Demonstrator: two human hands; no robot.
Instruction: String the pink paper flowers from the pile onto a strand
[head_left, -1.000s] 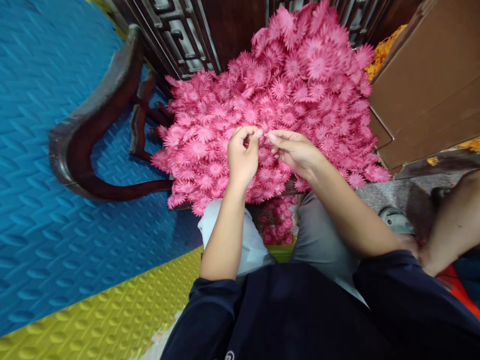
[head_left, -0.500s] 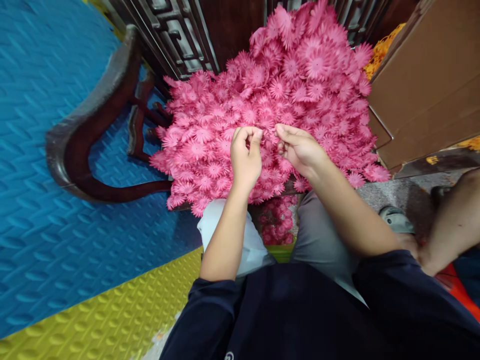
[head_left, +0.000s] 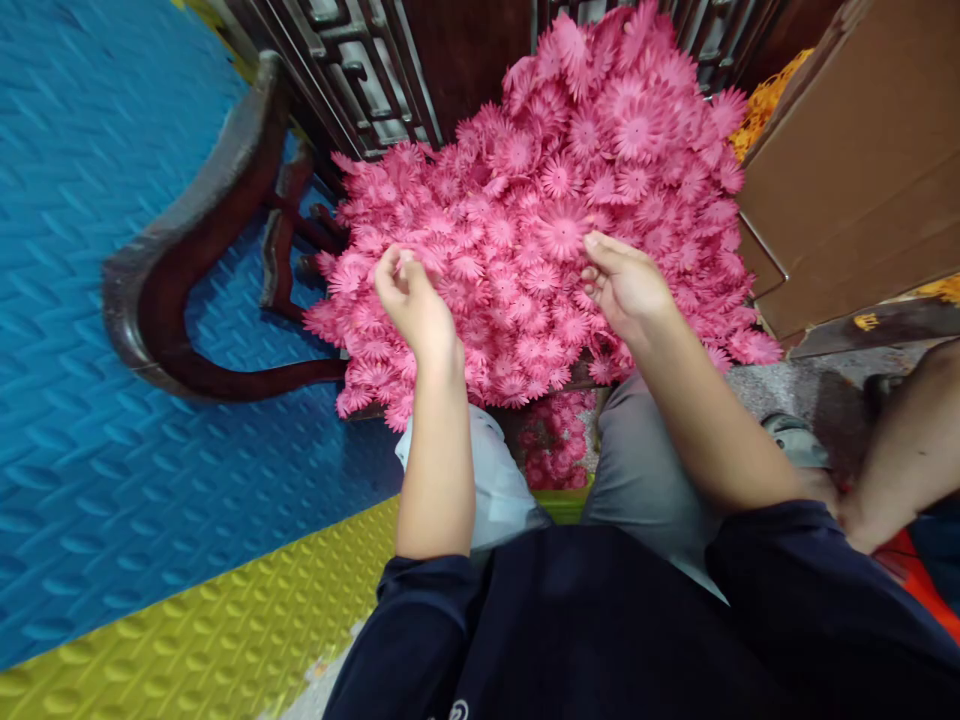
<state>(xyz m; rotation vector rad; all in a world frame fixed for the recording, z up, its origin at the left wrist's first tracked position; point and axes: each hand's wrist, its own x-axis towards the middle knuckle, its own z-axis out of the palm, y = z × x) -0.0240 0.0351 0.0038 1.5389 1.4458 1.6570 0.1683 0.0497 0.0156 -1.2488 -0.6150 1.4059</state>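
Observation:
A broad heap of pink artificial flower pieces (head_left: 480, 300), with thin radiating petals, lies in front of me. My right hand (head_left: 630, 290) is closed in a pinch at the edge of one larger pink flower (head_left: 562, 232), which faces up above the heap. Over the heap's left side is my left hand (head_left: 414, 300), with thumb and forefinger curled together. Whatever those left fingers hold, if anything, is too small to make out against the pink.
To the left, a dark wooden chair arm (head_left: 161, 330) curves over blue matting (head_left: 60, 420). A brown cardboard box (head_left: 862, 170) stands at the right. More pink flowers (head_left: 555, 440) lie low between my knees. Another person's leg (head_left: 915, 440) shows at the far right.
My left hand has moved left, away from my right hand. My right hand has shifted slightly right, and the pinched flower now shows spread open at its fingertips.

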